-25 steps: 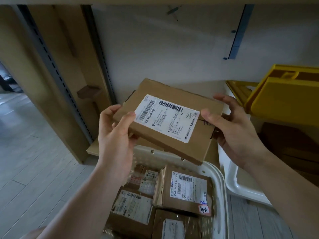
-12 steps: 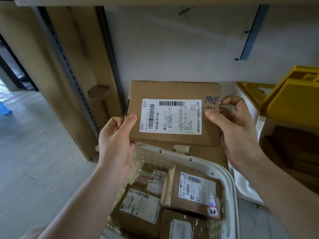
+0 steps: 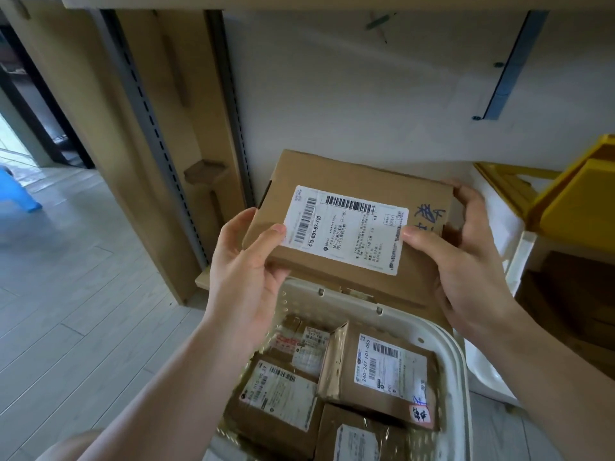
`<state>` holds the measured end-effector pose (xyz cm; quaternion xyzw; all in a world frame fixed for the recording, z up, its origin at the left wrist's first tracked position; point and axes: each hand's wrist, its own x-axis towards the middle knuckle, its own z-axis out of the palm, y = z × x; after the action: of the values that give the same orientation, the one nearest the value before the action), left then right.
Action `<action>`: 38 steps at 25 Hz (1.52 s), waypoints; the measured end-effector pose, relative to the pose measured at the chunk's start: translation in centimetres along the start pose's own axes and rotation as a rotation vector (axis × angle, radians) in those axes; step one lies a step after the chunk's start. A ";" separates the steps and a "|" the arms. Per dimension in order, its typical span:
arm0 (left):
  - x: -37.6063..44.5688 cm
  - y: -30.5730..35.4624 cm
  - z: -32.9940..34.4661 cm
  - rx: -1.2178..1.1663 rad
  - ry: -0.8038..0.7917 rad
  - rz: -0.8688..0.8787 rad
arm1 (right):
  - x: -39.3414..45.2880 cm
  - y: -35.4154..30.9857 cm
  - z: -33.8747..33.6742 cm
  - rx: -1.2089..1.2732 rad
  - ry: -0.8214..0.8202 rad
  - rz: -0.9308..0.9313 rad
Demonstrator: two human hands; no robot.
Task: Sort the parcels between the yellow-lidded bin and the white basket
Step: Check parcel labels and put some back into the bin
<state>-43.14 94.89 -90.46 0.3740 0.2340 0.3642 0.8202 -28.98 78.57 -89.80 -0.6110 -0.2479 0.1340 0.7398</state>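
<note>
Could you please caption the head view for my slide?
Both hands, left and right, hold a labelled parcel above the parcel-filled white basket.

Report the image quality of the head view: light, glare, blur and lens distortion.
Head view: daylight enters from the doorway at left and washes out the blue plastic stool, which is blurred. The shelf uprights bow from wide-angle distortion. The white shipping label on the flat brown cardboard parcel, held by the left hand and the right hand, is sharp enough to show its barcode; no glare on it.

Left grip (image 3: 246,261) and right grip (image 3: 466,261) raised, thumbs on top, each clasping one side
</note>
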 end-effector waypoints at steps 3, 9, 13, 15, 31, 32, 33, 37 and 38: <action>-0.6 -0.6 0.3 -0.026 -0.089 -0.075 | -0.2 0.4 0.5 0.033 0.027 0.046; -0.9 -1.3 0.1 0.346 -0.105 0.025 | -0.6 0.7 0.7 -0.118 -0.071 -0.010; -0.8 -0.8 -0.8 0.481 -0.155 0.072 | -0.9 1.0 1.4 -0.250 -0.187 0.012; -0.5 -0.8 -1.6 0.553 -0.143 0.103 | -1.1 1.2 1.5 -0.288 -0.248 0.035; 1.7 0.2 -5.7 0.969 -0.105 0.178 | 0.1 6.0 3.7 -0.713 -0.336 0.052; 2.0 0.2 -6.1 1.019 -0.099 0.176 | 0.2 6.4 3.9 -0.750 -0.333 0.062; 2.3 0.0 -6.4 1.066 -0.096 0.174 | 0.3 6.7 4.1 -0.772 -0.340 0.073; 3.6 -0.8 -7.6 1.176 -0.101 0.172 | 0.4 7.8 4.9 -0.737 -0.376 0.068; 3.8 -1.0 -7.8 1.190 -0.103 0.180 | 0.5 8.0 5.0 -0.730 -0.373 0.060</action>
<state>-45.45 100.85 -96.47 0.8043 0.3251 0.2201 0.4462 -30.41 84.74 -96.79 -0.8056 -0.3913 0.1671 0.4123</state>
